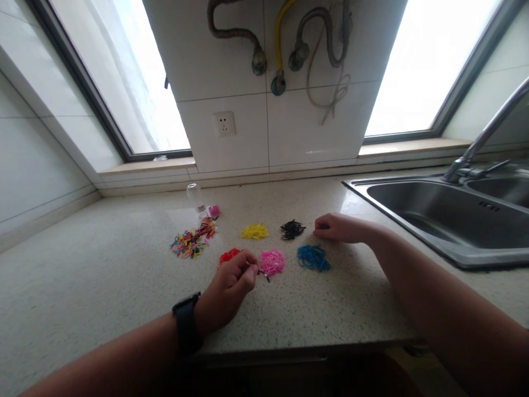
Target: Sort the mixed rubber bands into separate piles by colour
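My left hand (225,289), with a dark watch on its wrist, is closed in a pinch on a small black rubber band (266,278). It hovers in front of a red pile of rubber bands (230,256), partly covering it, and beside a pink pile (273,262). My right hand (339,227) has its fingers curled together on the counter, right of a black pile (292,229) and behind a blue pile (314,257); whatever it may hold is hidden. A yellow pile (254,231) lies farther back. Mixed-colour rubber bands (190,243) are heaped on the left.
Behind the mixed heap lies a clear plastic bottle (194,194) with a pink cap-like piece (214,210) beside it. A steel sink (421,220) with a faucet (458,168) is set into the speckled counter (103,298) at right. A tiled wall with a socket (225,123) rises behind.
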Demonstrator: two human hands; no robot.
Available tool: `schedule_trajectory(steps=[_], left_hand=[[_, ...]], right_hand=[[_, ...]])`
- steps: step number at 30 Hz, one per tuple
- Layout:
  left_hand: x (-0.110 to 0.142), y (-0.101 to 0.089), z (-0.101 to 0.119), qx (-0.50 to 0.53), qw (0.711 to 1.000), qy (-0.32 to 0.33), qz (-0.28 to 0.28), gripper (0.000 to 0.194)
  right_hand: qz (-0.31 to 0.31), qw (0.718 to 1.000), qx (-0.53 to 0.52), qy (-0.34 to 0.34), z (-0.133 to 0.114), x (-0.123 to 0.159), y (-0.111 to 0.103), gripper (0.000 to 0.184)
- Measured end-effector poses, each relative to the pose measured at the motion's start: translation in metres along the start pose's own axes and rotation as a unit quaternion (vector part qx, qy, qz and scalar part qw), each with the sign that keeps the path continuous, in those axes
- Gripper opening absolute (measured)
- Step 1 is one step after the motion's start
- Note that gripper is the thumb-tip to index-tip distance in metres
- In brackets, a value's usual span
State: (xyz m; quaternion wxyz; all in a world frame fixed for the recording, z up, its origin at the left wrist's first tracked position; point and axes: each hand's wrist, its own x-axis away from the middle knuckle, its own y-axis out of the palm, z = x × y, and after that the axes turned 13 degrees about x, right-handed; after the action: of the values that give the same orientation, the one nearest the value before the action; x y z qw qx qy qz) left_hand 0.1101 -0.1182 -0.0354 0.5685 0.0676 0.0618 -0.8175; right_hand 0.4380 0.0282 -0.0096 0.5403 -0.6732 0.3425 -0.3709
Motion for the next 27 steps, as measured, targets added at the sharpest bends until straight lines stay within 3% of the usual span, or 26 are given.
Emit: schedule_trajectory(steps=[10,15,21,24,27], left_hand=[[0.0,0.0,-0.003,-0.004,1.0,0.0,-0.012,0.025],[-0.001,0.001,0.008,-0.105,0.993,0.036,-0.039,0.026],[-0.02,0.016,0.045,-0.256,0.96,0.064,-0.09,0.026],[-0.04,0.022,0.064,-0.338,0.931,0.067,-0.116,0.026],[-0.068,0.022,0.068,-0.421,0.897,0.067,-0.116,0.026]], right_hand=[[0.002,1.0,-0.01,-0.004,0.004,-0.001,0.003,0.032],[0.004,1.0,0.002,-0.004,0.003,0.0,0.001,0.03],[0.007,1.0,0.003,-0.002,0.001,0.001,0.0,0.029],[0.003,1.0,0.0,0.003,-0.001,0.002,-0.001,0.029],[0.005,1.0,-0.001,0.01,-0.003,0.002,-0.002,0.028]])
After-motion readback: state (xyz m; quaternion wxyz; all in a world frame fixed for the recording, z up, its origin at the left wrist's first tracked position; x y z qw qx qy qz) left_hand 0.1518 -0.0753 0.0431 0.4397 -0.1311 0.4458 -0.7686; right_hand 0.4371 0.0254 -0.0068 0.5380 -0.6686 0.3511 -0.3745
